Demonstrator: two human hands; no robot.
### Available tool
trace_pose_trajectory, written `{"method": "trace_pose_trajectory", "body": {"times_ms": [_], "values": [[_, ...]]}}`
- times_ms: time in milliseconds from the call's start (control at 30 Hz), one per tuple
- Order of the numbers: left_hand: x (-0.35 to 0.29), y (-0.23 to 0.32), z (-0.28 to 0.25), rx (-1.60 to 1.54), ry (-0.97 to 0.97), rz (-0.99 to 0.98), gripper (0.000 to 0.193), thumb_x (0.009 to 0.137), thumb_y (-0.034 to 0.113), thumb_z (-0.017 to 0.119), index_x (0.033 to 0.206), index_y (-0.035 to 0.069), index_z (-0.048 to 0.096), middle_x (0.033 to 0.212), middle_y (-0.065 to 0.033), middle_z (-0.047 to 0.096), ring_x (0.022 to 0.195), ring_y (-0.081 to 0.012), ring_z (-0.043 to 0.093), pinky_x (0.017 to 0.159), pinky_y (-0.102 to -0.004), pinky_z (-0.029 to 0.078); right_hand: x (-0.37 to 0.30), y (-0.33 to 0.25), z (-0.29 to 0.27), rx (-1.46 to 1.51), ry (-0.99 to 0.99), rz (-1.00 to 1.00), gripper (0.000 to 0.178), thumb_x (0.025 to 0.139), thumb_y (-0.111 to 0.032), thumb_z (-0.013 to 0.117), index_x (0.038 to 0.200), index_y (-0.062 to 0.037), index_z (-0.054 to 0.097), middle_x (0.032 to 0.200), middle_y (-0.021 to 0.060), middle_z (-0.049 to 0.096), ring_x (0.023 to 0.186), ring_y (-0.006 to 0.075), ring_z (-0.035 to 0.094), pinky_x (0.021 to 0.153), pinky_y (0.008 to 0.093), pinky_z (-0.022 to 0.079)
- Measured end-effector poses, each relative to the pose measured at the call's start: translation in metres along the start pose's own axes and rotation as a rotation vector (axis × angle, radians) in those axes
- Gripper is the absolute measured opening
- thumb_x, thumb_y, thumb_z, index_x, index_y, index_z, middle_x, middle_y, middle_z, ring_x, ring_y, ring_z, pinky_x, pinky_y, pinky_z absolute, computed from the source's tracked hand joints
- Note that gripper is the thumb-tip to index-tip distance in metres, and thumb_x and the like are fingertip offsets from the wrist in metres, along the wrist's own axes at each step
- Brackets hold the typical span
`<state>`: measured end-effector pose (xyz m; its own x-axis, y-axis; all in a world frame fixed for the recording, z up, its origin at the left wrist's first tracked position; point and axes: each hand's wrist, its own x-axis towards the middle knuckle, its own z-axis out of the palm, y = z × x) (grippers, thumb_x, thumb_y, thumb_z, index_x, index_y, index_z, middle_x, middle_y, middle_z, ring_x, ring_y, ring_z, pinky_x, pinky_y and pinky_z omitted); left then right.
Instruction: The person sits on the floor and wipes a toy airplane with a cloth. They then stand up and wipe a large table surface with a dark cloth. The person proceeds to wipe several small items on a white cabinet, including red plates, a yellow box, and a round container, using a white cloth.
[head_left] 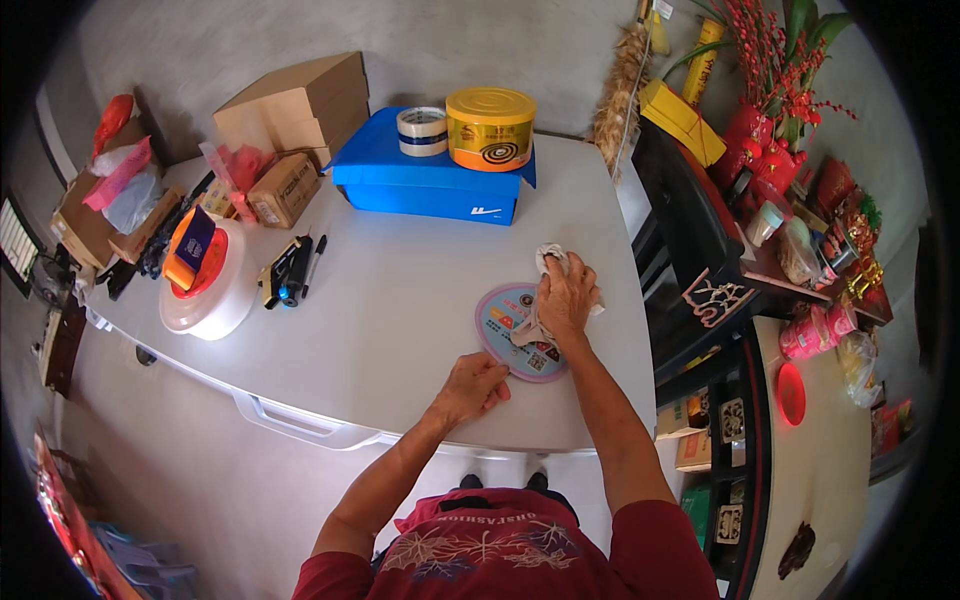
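Note:
A round, flat hand fan (497,318), light blue with a pink rim and printed pictures, lies on the white table (400,300) near its right end. Over its right part, my right hand (567,297) is closed on a crumpled whitish cloth (549,256), which bunches out beyond the fingers and touches the fan's face. My left hand (472,387) is at the fan's lower left rim, fingers curled in and thumb side against the edge. What lies inside the left fingers is mostly hidden.
Behind stands a blue shoebox (430,195) bearing a yellow tin (490,130) and tape rolls (422,132). To the left are a white round tub (225,300), pens (293,270) and cardboard boxes (300,105). A dark cabinet (690,210) borders the table's right side.

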<state>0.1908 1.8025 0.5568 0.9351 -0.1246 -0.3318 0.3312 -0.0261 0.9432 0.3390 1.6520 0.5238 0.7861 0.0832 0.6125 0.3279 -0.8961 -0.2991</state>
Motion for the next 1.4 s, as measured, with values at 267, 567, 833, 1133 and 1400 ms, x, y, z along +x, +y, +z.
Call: {"method": "trace_pose_trajectory", "body": {"times_ms": [267,567,833,1133,1400], "values": [[0.005,0.0,-0.001,-0.039,-0.02,-0.045,0.02,0.09,0.017,0.054,0.081,0.0,0.059,0.067,-0.0074,0.063,0.046,-0.0079,0.048,0.037,-0.0233,0.037,-0.041,-0.024,-0.025,0.507,-0.268,-0.516,0.037,0.074,-0.001,0.057,0.109,-0.0129,0.065,0.127,0.0131,0.049,0.109,0.0342,0.048,0.091,0.0449,0.037],[-0.002,0.005,-0.003,-0.066,0.025,-0.058,0.019,0.088,0.014,0.053,0.096,-0.002,0.06,0.079,-0.0107,0.065,0.048,-0.0095,0.051,0.036,-0.0239,0.038,-0.097,0.006,-0.112,0.366,-0.302,-0.545,0.041,0.077,-0.001,0.054,0.117,-0.0086,0.061,0.125,0.0154,0.049,0.112,0.035,0.046,0.096,0.0478,0.035],[0.009,0.007,0.015,-0.446,0.132,-0.028,0.028,0.095,0.019,0.049,0.111,-0.002,0.057,0.107,-0.0137,0.064,0.083,-0.0153,0.062,0.06,-0.0278,0.05,-0.049,0.037,-0.073,0.759,-0.02,0.173,0.035,0.089,-0.005,0.05,0.123,0.0003,0.056,0.108,0.0188,0.052,0.1,0.0315,0.052,0.086,0.036,0.043],[0.017,-0.006,0.022,-1.154,-0.005,0.01,0.051,0.099,0.047,0.032,0.127,0.007,0.048,0.122,-0.0115,0.057,0.114,-0.0266,0.055,0.1,-0.0386,0.043,-0.08,-0.064,-0.054,0.435,-0.118,-0.334,0.036,0.08,-0.008,0.059,0.116,-0.0061,0.06,0.123,0.0206,0.046,0.106,0.0407,0.046,0.09,0.0505,0.038],[0.028,-0.017,0.024,-0.897,0.027,0.04,0.027,0.098,0.019,0.044,0.12,0.006,0.051,0.119,-0.0119,0.058,0.108,-0.0257,0.058,0.088,-0.0416,0.05,-0.116,-0.021,-0.116,0.533,-0.414,-0.462,0.039,0.075,0.001,0.057,0.114,-0.0027,0.06,0.122,0.0238,0.046,0.107,0.0405,0.047,0.091,0.0458,0.041]]}}
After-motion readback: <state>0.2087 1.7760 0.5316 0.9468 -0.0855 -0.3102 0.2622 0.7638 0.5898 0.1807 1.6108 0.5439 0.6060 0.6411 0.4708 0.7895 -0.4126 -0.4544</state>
